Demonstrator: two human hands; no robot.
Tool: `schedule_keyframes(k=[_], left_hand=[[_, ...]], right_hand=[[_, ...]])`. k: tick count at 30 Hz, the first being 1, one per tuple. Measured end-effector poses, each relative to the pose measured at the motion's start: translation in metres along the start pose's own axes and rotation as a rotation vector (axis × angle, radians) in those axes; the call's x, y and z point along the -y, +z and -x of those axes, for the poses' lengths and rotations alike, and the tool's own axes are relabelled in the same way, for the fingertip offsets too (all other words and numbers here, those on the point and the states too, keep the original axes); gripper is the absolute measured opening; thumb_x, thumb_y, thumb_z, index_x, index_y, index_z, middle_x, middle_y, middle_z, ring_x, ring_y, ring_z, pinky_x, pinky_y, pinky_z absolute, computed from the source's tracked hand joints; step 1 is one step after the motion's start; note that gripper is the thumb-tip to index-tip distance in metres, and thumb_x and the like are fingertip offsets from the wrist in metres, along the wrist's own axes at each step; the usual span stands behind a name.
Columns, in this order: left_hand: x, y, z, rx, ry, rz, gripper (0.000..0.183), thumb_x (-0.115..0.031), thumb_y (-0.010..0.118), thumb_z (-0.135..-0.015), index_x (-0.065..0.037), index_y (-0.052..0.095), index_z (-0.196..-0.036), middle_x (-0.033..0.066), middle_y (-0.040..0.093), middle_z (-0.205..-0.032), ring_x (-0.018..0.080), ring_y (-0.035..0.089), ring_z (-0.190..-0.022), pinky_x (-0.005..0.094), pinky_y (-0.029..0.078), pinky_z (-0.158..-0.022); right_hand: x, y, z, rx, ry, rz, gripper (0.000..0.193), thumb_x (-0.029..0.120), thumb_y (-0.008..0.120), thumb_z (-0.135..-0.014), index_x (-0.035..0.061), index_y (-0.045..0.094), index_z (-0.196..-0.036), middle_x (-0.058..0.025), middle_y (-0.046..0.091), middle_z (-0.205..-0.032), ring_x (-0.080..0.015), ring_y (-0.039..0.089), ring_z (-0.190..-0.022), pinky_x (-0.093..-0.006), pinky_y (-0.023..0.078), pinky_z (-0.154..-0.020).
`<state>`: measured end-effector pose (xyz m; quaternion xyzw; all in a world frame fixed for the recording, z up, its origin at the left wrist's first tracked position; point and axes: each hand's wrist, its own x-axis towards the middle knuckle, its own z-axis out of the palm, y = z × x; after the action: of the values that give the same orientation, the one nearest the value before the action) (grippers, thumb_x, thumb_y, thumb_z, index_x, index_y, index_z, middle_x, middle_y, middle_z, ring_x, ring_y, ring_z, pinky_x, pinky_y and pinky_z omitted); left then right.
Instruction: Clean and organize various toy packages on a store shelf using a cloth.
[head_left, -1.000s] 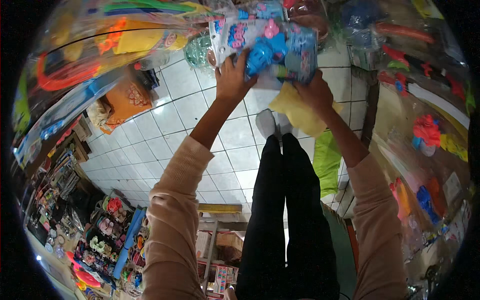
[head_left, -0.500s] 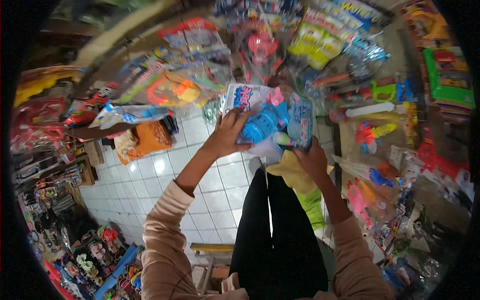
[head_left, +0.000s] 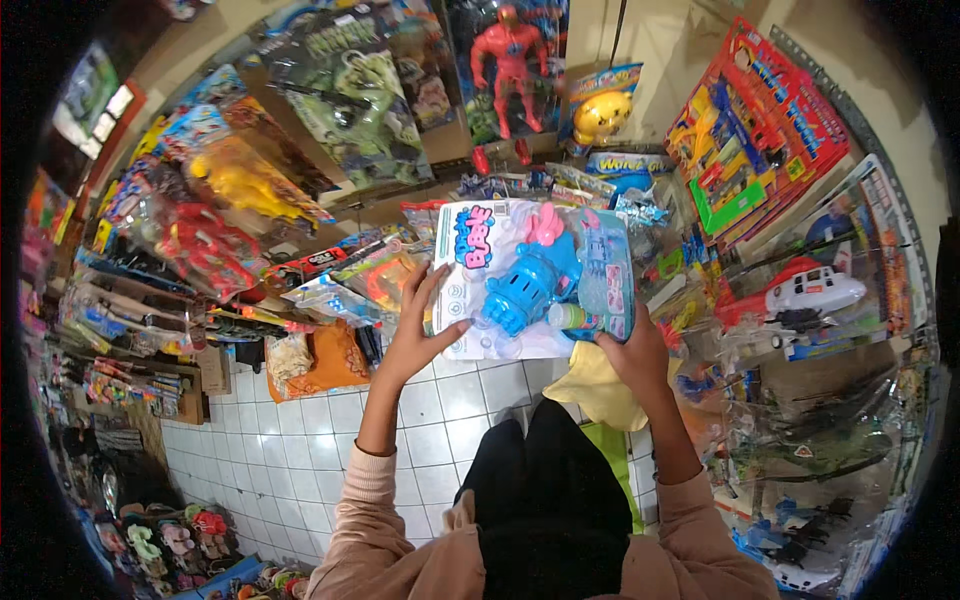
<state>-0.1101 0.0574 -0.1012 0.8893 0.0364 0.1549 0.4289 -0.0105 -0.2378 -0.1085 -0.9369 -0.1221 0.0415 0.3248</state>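
A packaged bubble toy (head_left: 528, 285) is held up in front of me between both hands. Its white card backs a clear blister with a blue plastic toy, a pink piece at the top and a small green-capped bottle. My left hand (head_left: 415, 335) grips the card's left edge, thumb across the front lower corner. At the lower right corner, my right hand (head_left: 635, 350) closes on the pack. A pale yellow cloth (head_left: 600, 385) hangs down beside that hand and appears pinched in it, though the fingers are partly hidden.
Packaged toys surround me: a red figure (head_left: 508, 75), a green figure (head_left: 365, 105), red tool sets (head_left: 750, 130) and a toy helicopter (head_left: 815, 290). An orange bag (head_left: 338, 362) rests at the left above white floor tiles (head_left: 300, 450). Dolls (head_left: 180, 540) sit at lower left.
The view has tilted up, bringing more of the hanging toys into sight. The packaged bubble toy now faces me more flatly, and my left hand has shifted to its left edge.
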Motion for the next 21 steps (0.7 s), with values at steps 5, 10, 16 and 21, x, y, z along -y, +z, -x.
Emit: schedule_keyframes(k=[5,10,16,21], left_hand=[[-0.031,-0.020,0.017,-0.076,-0.118,0.741,0.071,-0.007,0.063,-0.077,-0.006,0.023,-0.136,0.0124,0.039,-0.128,0.0212,0.045,-0.111,0.0353,0.041,-0.090],[-0.026,-0.010,0.052,0.138,-0.115,0.967,0.071,-0.028,0.064,-0.078,-0.001,0.026,-0.133,0.0101,0.041,-0.127,0.0239,0.044,-0.114,0.0426,0.040,-0.093],[-0.041,-0.028,0.038,-0.035,-0.214,1.137,0.059,-0.028,0.056,-0.084,0.000,0.031,-0.130,0.0098,0.044,-0.125,0.0211,0.048,-0.110,0.0343,0.041,-0.091],[-0.050,-0.041,0.019,-0.130,-0.402,1.029,0.047,-0.022,0.057,-0.085,0.001,0.039,-0.122,0.0094,0.052,-0.114,0.0164,0.054,-0.098,0.0293,0.045,-0.081]], right_hand=[[0.028,-0.033,0.001,-0.141,-0.039,-0.082,0.068,0.029,0.071,-0.062,0.0022,0.041,-0.117,-0.0236,0.058,-0.094,-0.0392,0.057,-0.085,-0.0441,0.045,-0.072],[0.040,-0.048,0.007,-0.232,-0.140,-0.106,0.069,0.027,0.072,-0.062,0.0016,0.041,-0.118,-0.0232,0.059,-0.091,-0.0402,0.057,-0.084,-0.0443,0.045,-0.072],[0.052,-0.048,0.004,-0.250,-0.278,-0.123,0.072,0.027,0.072,-0.062,-0.0015,0.039,-0.119,-0.0246,0.059,-0.090,-0.0409,0.057,-0.082,-0.0453,0.045,-0.071],[0.054,-0.042,-0.007,-0.210,-0.304,-0.078,0.074,0.028,0.072,-0.062,-0.0020,0.038,-0.120,-0.0258,0.059,-0.091,-0.0403,0.057,-0.084,-0.0446,0.045,-0.071]])
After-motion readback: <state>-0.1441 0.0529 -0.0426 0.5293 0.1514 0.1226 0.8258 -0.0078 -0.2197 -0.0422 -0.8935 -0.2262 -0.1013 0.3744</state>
